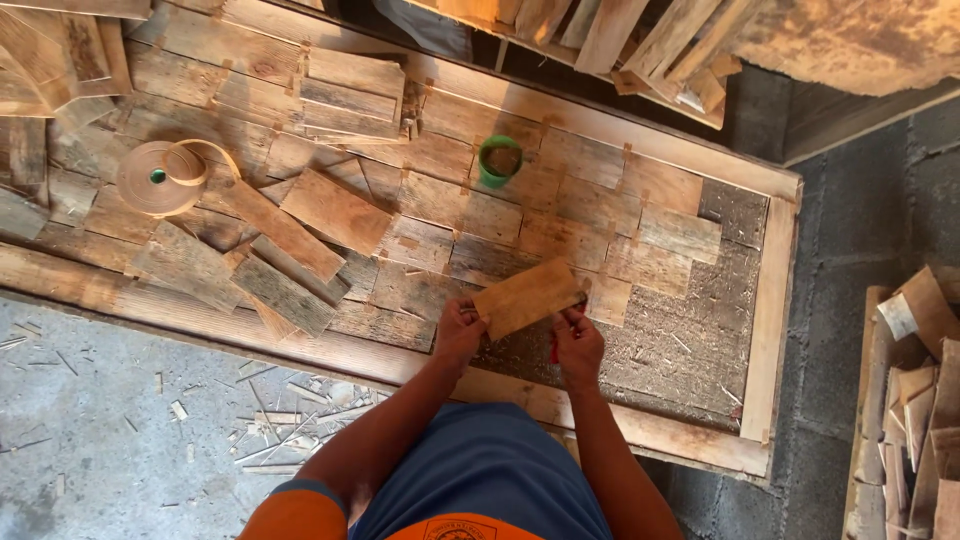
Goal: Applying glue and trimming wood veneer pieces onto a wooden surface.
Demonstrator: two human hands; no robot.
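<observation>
Left hand [458, 335] and right hand [578, 343], fingers pinching wood piece [527, 297] ends, above unfilled panel [770, 300] corner, frame edge near

A small red object [553, 349] shows only as a sliver just beside the right hand's fingers [572, 322], too hidden to identify. The wood piece [527, 297] covers the fingertips of both hands. Far right of the fingers, stacked scraps [915, 400] run off the edge.

1 head view, steeply downward, near, over wood panel [640, 118].
</observation>
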